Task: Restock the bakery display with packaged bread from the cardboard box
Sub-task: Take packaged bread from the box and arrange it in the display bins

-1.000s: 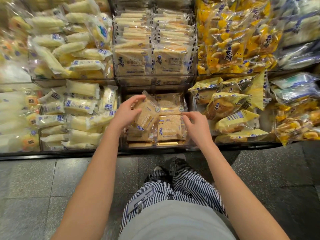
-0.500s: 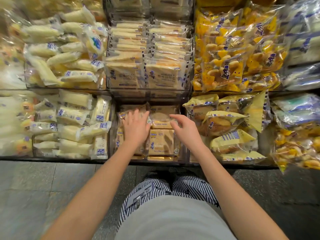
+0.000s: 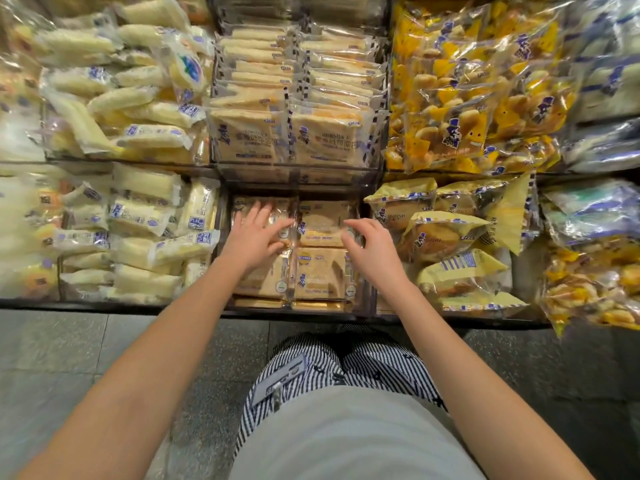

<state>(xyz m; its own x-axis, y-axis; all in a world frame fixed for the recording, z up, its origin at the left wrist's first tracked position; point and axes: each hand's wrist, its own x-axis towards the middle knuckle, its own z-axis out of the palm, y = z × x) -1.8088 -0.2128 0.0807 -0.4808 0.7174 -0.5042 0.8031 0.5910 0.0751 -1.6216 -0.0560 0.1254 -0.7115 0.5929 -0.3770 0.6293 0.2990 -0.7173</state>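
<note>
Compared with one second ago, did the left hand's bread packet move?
Yes. The bread packet went down flat into the middle bin, left column, under the left hand.

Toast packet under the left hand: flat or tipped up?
Flat: the toast packet lies level with its neighbours under the spread fingers of the left hand.

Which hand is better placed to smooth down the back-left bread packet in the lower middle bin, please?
Left. The left hand lies with fingers spread on the back-left packet, so it likely only needs to press. The right hand is over the back-right packet, in the other column.
</note>
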